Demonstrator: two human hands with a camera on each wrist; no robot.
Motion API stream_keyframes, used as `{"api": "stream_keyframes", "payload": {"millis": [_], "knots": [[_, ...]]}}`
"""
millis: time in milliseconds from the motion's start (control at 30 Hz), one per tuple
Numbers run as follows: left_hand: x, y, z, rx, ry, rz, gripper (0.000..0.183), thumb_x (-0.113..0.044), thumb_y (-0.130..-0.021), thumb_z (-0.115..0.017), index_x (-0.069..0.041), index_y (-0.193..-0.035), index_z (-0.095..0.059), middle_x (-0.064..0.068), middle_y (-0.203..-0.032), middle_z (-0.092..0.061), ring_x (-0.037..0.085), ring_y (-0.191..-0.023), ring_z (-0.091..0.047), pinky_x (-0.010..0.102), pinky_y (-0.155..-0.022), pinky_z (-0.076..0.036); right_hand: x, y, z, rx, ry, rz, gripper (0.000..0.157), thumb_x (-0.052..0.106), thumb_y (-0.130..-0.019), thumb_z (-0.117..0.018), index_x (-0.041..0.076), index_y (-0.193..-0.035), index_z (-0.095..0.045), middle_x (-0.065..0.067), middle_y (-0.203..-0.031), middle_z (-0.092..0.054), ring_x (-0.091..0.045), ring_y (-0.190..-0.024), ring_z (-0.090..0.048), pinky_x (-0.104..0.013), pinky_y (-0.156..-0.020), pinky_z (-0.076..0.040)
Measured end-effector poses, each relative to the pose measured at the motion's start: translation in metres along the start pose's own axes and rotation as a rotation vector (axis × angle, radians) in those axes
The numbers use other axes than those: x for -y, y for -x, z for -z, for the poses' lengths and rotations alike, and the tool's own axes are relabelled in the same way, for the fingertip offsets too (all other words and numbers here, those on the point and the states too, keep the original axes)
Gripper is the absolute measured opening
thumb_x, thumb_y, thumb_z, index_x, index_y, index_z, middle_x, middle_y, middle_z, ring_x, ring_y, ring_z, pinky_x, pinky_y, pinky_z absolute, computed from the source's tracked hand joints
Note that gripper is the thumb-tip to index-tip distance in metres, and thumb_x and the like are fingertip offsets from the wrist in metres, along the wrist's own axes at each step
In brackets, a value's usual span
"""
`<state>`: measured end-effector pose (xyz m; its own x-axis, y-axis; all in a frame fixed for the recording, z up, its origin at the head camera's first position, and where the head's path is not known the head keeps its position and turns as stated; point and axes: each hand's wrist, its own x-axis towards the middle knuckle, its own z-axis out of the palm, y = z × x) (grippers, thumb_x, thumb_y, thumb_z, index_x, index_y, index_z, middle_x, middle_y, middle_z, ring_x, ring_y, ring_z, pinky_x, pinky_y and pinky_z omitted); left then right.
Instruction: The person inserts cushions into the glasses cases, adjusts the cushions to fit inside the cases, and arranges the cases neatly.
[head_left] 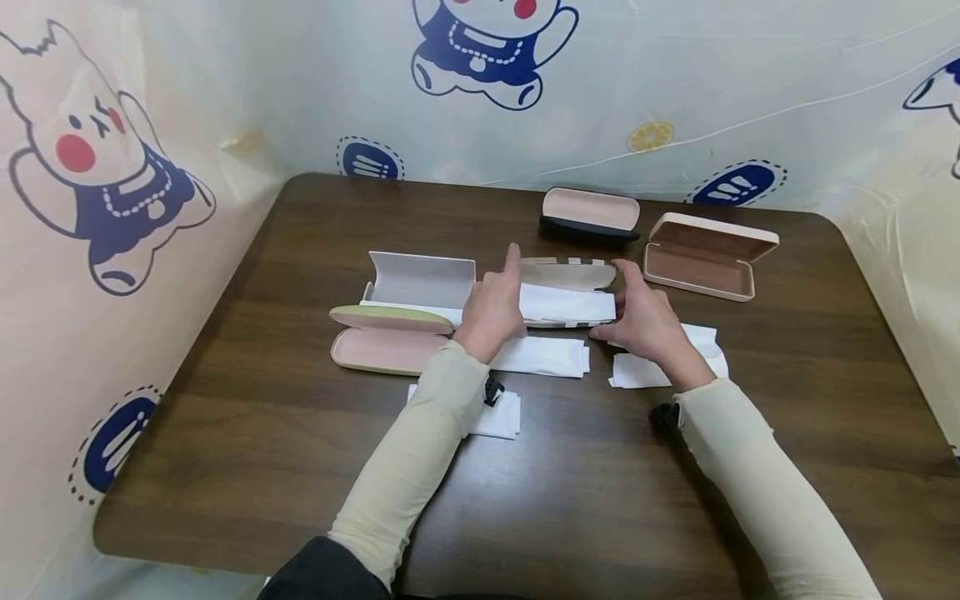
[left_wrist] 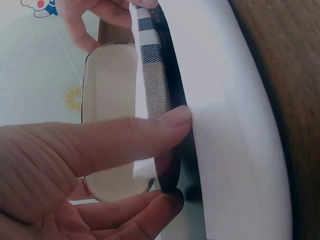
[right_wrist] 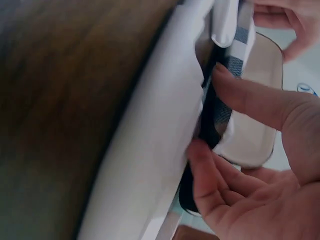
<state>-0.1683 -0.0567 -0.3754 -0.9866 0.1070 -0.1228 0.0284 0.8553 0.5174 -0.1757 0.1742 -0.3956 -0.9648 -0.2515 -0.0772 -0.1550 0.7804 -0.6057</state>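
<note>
An open glasses case with a plaid outside [left_wrist: 156, 75] and a cream lining [head_left: 567, 275] lies between my hands, its lid raised at the back. Folded white cloth [head_left: 566, 304] lies in it and reaches over its front edge. My left hand [head_left: 491, 312] grips the case's left end, thumb on the plaid front rim and other fingers curled at the end. At the right end, my right hand [head_left: 647, 323] holds the case between thumb and fingers. Just in front lies another folded white cloth [head_left: 543, 357], which shows large in both wrist views.
On the left stand an open white-grey case [head_left: 423, 279] and an open green case with pink lining [head_left: 390, 350]. Farther back are a black case with pink lining [head_left: 592, 210] and a pink case [head_left: 701, 267], both open. More white cloths [head_left: 498, 414] lie near my forearms.
</note>
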Motion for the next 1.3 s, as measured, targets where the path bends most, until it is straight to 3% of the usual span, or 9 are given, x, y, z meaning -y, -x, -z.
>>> {"api": "stream_keyframes", "payload": {"millis": [133, 333, 567, 800, 1033, 1300], "knots": [[0.003, -0.001, -0.003, -0.036, 0.013, -0.020, 0.107, 0.007, -0.076, -0.080, -0.008, -0.160, -0.016, 0.016, -0.090, -0.070, 0.031, -0.068, -0.065, 0.034, -0.054, -0.051, 0.005, 0.000, -0.006, -0.028, 0.014, -0.002, 0.103, 0.011, -0.078, -0.086, 0.002, -0.155, -0.020, -0.027, -0.114, -0.067, -0.033, -0.085, -0.070, -0.049, -0.072, -0.055], [0.005, -0.004, -0.002, -0.046, 0.049, -0.029, 0.109, 0.007, -0.073, -0.084, -0.011, -0.160, -0.021, 0.017, -0.098, -0.071, 0.034, -0.082, -0.069, 0.039, -0.069, -0.055, 0.004, 0.000, -0.002, -0.047, 0.022, -0.012, 0.100, 0.016, -0.078, -0.088, 0.004, -0.154, -0.025, -0.026, -0.113, -0.068, -0.035, -0.089, -0.069, -0.051, -0.074, -0.054], [0.004, -0.006, 0.003, -0.020, 0.097, 0.002, 0.107, 0.005, -0.071, -0.088, -0.014, -0.159, -0.029, 0.018, -0.123, -0.067, 0.034, -0.106, -0.065, 0.041, -0.084, -0.054, 0.000, 0.000, 0.005, -0.023, 0.003, -0.012, 0.095, 0.026, -0.079, -0.089, 0.005, -0.152, -0.032, -0.026, -0.113, -0.068, -0.037, -0.099, -0.069, -0.056, -0.082, -0.053], [0.006, -0.006, 0.008, -0.037, 0.082, -0.008, 0.095, -0.003, -0.075, -0.089, -0.011, -0.155, -0.039, 0.011, -0.141, -0.058, 0.031, -0.125, -0.056, 0.040, -0.103, -0.044, -0.005, -0.002, 0.008, -0.049, 0.002, 0.021, 0.082, 0.029, -0.081, -0.086, 0.004, -0.145, -0.042, -0.025, -0.112, -0.069, -0.036, -0.100, -0.069, -0.055, -0.084, -0.052], [0.004, -0.008, 0.011, -0.083, 0.056, -0.003, 0.045, -0.025, -0.093, -0.075, -0.011, -0.134, -0.065, 0.006, -0.120, -0.069, 0.029, -0.112, -0.060, 0.042, -0.095, -0.046, -0.008, -0.003, 0.005, -0.105, 0.015, 0.050, 0.040, 0.029, -0.090, -0.078, 0.003, -0.116, -0.063, -0.017, -0.100, -0.072, -0.031, -0.091, -0.070, -0.050, -0.078, -0.052], [0.005, -0.007, 0.009, -0.112, 0.064, -0.001, 0.042, -0.028, -0.091, -0.077, -0.012, -0.129, -0.070, 0.006, -0.118, -0.070, 0.026, -0.108, -0.062, 0.040, -0.093, -0.047, -0.006, -0.002, 0.007, -0.096, 0.021, 0.043, 0.036, 0.026, -0.090, -0.078, 0.003, -0.114, -0.064, -0.017, -0.100, -0.072, -0.032, -0.092, -0.069, -0.050, -0.078, -0.053]]}}
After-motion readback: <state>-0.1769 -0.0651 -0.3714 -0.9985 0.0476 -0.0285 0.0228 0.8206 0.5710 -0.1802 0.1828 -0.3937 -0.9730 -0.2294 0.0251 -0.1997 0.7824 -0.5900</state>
